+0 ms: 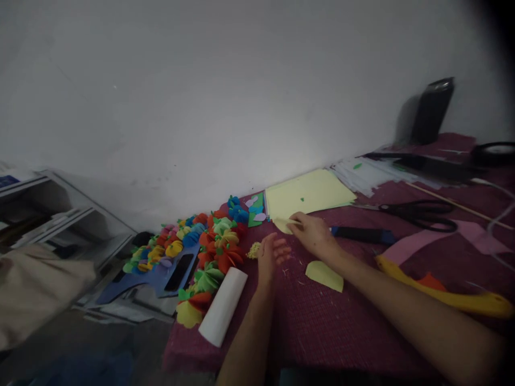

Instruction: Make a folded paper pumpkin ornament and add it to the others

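Note:
My right hand [311, 231] pinches a small pale yellow paper piece [282, 224] by its edge, just in front of a stack of pale yellow sheets [308, 194]. To its left, my left hand [273, 252] is held with its fingers apart and nothing in them. Beside the left fingers lies a small pile of yellow bits [254, 250]. A second yellow paper piece with a rounded edge [325, 275] rests on the cloth below my right wrist. Colourful paper flowers [227, 252] crowd the table to the left of my left hand.
A white roll [223, 306] lies near the front left edge of the maroon cloth [322, 332]. Black-handled scissors [420, 213], a dark-handled tool [362, 235], a pink strip [434, 239] and a yellow curved object [446, 295] are on the right. A dark can [432, 112] stands behind.

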Available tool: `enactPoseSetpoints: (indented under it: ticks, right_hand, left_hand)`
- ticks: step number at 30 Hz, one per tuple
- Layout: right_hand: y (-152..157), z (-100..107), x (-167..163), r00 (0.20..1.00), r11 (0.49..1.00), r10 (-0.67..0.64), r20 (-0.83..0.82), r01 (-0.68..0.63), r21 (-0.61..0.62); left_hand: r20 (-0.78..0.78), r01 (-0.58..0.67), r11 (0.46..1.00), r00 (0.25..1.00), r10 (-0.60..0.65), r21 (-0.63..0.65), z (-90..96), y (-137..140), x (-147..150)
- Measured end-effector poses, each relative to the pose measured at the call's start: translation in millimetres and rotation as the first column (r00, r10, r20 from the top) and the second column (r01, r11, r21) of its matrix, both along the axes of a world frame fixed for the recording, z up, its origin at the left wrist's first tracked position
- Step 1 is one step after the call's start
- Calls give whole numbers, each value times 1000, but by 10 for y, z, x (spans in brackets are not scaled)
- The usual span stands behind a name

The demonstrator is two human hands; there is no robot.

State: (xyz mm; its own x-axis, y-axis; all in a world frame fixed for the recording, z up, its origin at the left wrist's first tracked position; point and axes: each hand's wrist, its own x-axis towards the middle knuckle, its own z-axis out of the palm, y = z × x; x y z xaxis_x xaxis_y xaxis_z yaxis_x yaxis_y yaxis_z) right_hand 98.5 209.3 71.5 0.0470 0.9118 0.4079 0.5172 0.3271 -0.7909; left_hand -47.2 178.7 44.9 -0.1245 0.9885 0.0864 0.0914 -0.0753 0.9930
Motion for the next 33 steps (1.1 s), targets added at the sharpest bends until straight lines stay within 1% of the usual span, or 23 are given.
enactPoseSetpoints:
  ticks: [2,5,7,11,14,16,18,20,22,28,30,33]
  right_hand:
    - [-38,-15,-54,999,999,39,32,-39,12]
    - [-65,-44,-122,994,995,100,35,-100,6]
    - [-74,-55,-152,988,988,152,14,-152,-4]
    - [-88,-49,-181,961,962,271,-47,-273,-27]
    - [-73,-47,-167,943,946,312,-113,-319,-56]
    - [-42,-56,-137,943,950,290,-162,-305,-72]
    - [-4,-66,-96,952,964,233,-199,-252,-80]
    - [25,-72,-60,961,978,170,-218,-191,-78]
    - [35,-71,-44,965,986,137,-225,-155,-65]
    - [-39,-79,-161,964,986,159,-212,-165,-12]
    - [-77,-85,-213,966,985,172,-194,-172,21]
    - [-139,-76,-255,968,975,217,-126,-209,78]
  left_hand:
    - [150,37,999,988,-35,-14,8,3,2]
    - [295,47,999,955,-41,-13,29,18,-29]
    - [351,27,999,936,-19,-19,31,34,-58]
    - [411,-9,999,911,29,-51,12,65,-101]
    - [455,-24,997,889,56,-77,6,74,-125]
    - [491,-29,996,869,67,-85,9,70,-140]
    - [529,-27,996,846,68,-86,15,57,-151]
    - [562,-1,996,825,49,-85,22,40,-149]
    - [588,44,996,809,11,-79,31,20,-136]
    - [617,178,981,781,-94,-76,48,-29,-75]
    - [613,199,976,783,-103,-91,40,-34,-66]
    - [607,196,974,790,-87,-115,19,-26,-71]
